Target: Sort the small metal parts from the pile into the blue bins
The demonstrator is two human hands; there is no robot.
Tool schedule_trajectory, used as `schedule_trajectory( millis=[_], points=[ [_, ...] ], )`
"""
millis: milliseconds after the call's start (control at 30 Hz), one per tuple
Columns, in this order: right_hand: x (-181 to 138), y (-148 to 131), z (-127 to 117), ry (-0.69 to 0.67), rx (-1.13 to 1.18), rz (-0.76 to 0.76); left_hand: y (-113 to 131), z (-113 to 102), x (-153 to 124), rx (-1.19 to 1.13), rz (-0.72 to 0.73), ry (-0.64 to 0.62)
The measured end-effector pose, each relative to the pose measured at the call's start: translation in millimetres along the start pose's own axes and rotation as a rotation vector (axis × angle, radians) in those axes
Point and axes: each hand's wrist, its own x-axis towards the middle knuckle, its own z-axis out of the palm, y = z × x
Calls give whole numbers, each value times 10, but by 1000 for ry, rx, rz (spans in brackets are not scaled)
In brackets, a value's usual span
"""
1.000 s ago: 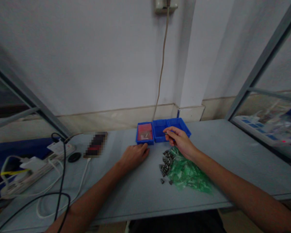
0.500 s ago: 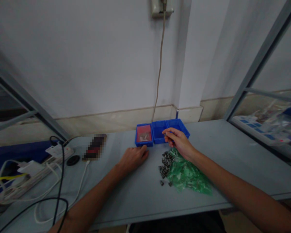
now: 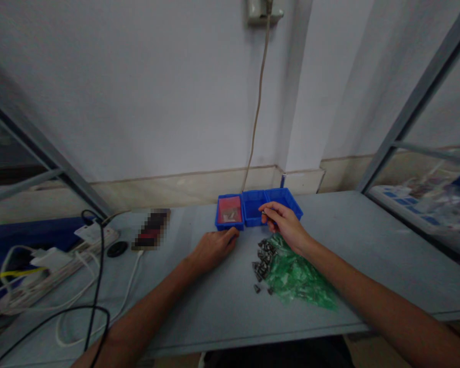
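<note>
Three small blue bins stand in a row at the back of the grey table (image 3: pixel 368 255). The left bin (image 3: pixel 229 213) has a red lining and a few small pieces in it. My left hand (image 3: pixel 213 246) rests on the table just in front of that bin, fingers loosely curled, holding nothing that I can see. My right hand (image 3: pixel 284 224) hovers at the front edge of the middle bin (image 3: pixel 252 210) and right bin (image 3: pixel 286 198), fingertips pinched on a small dark part. Below it lies a green plastic bag (image 3: pixel 299 278) with a pile of small dark metal parts (image 3: pixel 263 257) at its left.
At the left lie a power strip (image 3: pixel 95 236) with white and black cables (image 3: pixel 95 286), a round black disc (image 3: pixel 117 249) and a blurred dark object (image 3: pixel 152 230). A cord (image 3: pixel 258 102) runs down the wall from a socket. Metal frame bars stand at both sides; another bench with trays lies at the right.
Both hands stay almost where they were. The view shifted slightly; my left fingertips sit a little closer to the left bin.
</note>
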Motion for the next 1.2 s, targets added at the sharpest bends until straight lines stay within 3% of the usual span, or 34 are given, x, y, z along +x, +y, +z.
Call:
schedule_trajectory(
  millis=[167, 367, 567, 867, 1200],
  points=[
    [15, 19, -23, -22, -96, -63, 0, 0, 6, -28, 20, 2],
    [-4, 18, -8, 5, -392, -314, 3, -5, -6, -41, 31, 12],
    [-19, 43, 5, 3, -464, -399, -16, 12, -3, -48, 30, 19],
    [-3, 52, -31, 88, -571, -419, -29, 19, -15, -56, 71, 37],
    [43, 120, -41, 72, -447, -360, -20, 22, -11, -30, 79, 34]
  ],
)
